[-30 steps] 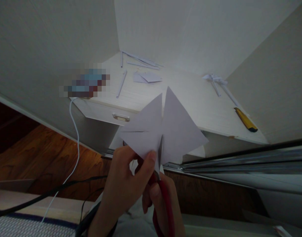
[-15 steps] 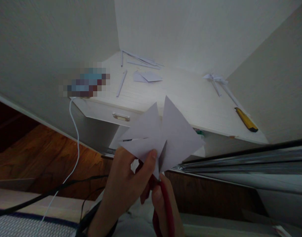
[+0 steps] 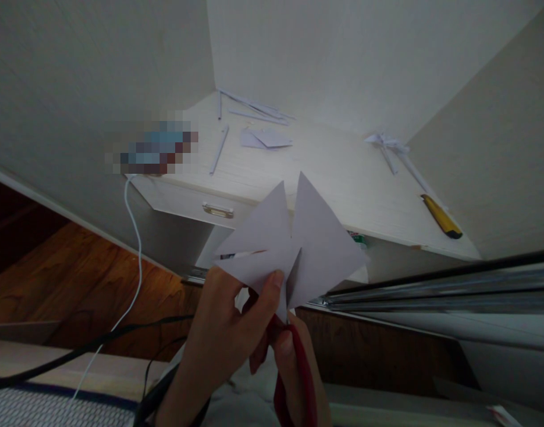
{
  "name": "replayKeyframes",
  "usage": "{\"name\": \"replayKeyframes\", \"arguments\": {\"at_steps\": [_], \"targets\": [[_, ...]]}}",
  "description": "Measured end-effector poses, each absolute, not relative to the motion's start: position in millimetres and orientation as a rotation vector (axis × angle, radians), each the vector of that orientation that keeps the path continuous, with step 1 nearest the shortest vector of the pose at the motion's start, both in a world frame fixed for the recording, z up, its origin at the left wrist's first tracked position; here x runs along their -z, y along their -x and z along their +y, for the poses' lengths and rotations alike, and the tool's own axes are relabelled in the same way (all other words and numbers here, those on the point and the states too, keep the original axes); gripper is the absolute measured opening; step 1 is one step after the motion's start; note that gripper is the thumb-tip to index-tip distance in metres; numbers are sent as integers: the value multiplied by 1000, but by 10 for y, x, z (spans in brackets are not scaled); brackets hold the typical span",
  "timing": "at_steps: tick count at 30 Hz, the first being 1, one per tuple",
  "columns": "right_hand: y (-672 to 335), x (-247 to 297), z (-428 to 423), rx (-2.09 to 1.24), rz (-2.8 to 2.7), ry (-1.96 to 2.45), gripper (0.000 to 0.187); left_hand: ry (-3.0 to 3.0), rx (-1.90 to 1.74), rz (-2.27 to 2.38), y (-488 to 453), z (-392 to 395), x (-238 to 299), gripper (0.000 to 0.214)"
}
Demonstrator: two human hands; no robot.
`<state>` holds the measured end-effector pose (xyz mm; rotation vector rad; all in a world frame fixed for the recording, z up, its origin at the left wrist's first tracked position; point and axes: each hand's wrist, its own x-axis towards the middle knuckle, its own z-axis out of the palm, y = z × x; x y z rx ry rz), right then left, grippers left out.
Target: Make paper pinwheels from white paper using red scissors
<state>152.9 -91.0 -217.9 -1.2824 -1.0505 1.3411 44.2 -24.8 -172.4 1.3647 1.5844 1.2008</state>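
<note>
My left hand [image 3: 225, 338] pinches the lower edge of a folded white paper sheet [image 3: 298, 243] held up in front of me, thumb on its front face. The sheet has slits that split it into triangular flaps. My right hand [image 3: 293, 373] is below it, fingers closed round the red handles of scissors [image 3: 302, 379]. The scissor blades sit in a slit at the paper's lower middle and are mostly hidden behind it.
A white drawer cabinet [image 3: 325, 172] stands ahead with paper strips [image 3: 254, 110], a folded paper piece [image 3: 267, 139], a small paper figure [image 3: 387, 145] and a yellow utility knife [image 3: 441, 216] on top. A white cable [image 3: 136, 237] hangs at its left over wooden floor. A metal rail [image 3: 432, 290] runs at right.
The paper has dropped slightly lower, and the slit at its lower middle has opened a little wider as the scissors worked in. Both hands stayed close together.
</note>
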Motion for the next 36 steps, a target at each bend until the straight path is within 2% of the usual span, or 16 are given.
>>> {"name": "replayKeyframes", "arguments": {"at_steps": [5,9,20,25,31,36], "targets": [[-1480,2074,-869,-1372,-949,1348,60,-1346,-1185,1602,-448,-243,1692,14],[-1441,1979,-758,-1488,-1039,1229,62,-1361,-1232,1619,-468,-239,1677,16],[-1414,1804,-730,-1500,-954,1291,64,-1350,-1203,1606,-422,-269,1690,10],[-1432,1835,-746,-1502,-954,1275,68,-1332,-1203,1596,-386,-268,1727,14],[-1463,1929,-858,-1316,-964,1364,60,-1200,-1374,1638,-461,-273,1652,15],[-1482,2010,-924,-1308,-957,1379,59,-1226,-1340,1574,-489,-263,1618,13]]}}
